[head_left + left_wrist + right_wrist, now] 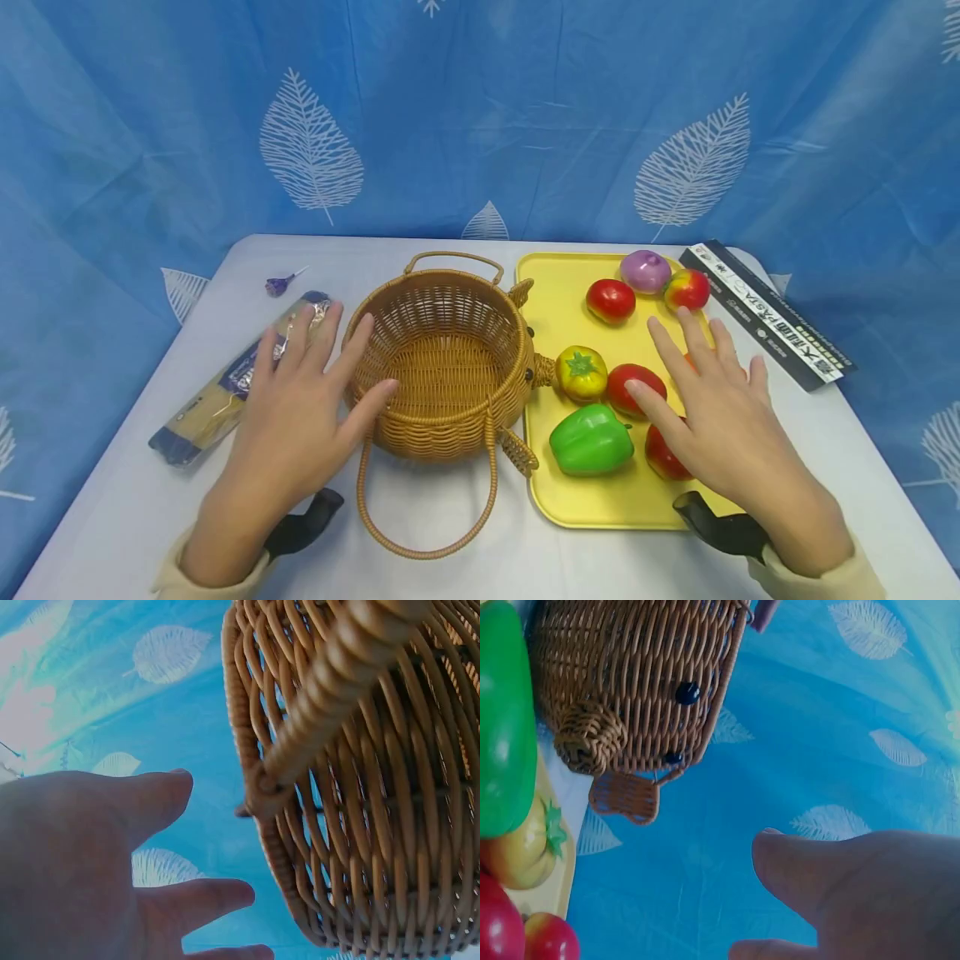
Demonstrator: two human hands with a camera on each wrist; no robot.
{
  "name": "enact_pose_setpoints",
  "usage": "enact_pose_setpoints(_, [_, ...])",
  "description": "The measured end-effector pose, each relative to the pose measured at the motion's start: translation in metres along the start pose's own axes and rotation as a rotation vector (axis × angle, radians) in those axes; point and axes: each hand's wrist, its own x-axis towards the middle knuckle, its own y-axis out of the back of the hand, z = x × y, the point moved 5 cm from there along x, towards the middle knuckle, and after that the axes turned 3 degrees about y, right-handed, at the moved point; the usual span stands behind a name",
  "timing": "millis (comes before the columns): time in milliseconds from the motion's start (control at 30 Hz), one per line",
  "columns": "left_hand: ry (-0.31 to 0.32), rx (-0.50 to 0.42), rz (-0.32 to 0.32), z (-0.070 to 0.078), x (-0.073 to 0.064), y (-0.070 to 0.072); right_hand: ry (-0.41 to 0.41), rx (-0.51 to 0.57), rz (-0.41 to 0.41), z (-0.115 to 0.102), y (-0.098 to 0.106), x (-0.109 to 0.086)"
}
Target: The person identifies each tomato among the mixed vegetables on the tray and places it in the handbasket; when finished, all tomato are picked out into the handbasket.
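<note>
My left hand (296,412) is spread, fingers apart, above the table between a clear pasta packet (206,408) and a round wicker basket (442,437). In the left wrist view its thumb and fingers stand apart from the basket's side (375,825). My right hand (720,412), also spread and holding nothing, hovers over the right part of a yellow tray (540,492), partly hiding the red produce beneath. On the tray lie a green bell pepper (591,440), a yellow tomato-shaped fruit (581,373), several red tomatoes (611,301) and a purple onion (645,272).
A red-and-yellow fruit (687,289) sits by the onion. One basket handle (427,553) lies toward the near edge, the other (453,254) behind. A black pasta box (768,312) rests across the tray's right edge; a purple lollipop (277,286) is at far left.
</note>
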Motion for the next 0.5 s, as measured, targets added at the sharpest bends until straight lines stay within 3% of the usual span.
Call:
enact_pose_setpoints(400, [0.082,-0.02,0.058,-0.015,-0.008,-0.011,-0.085,0.074,0.073,0.037,-0.009,-0.013])
enact_pose_setpoints(500, [0.088,-0.068,0.081,-0.018,-0.012,-0.015,-0.124,0.101,0.108,0.048,-0.013,-0.02])
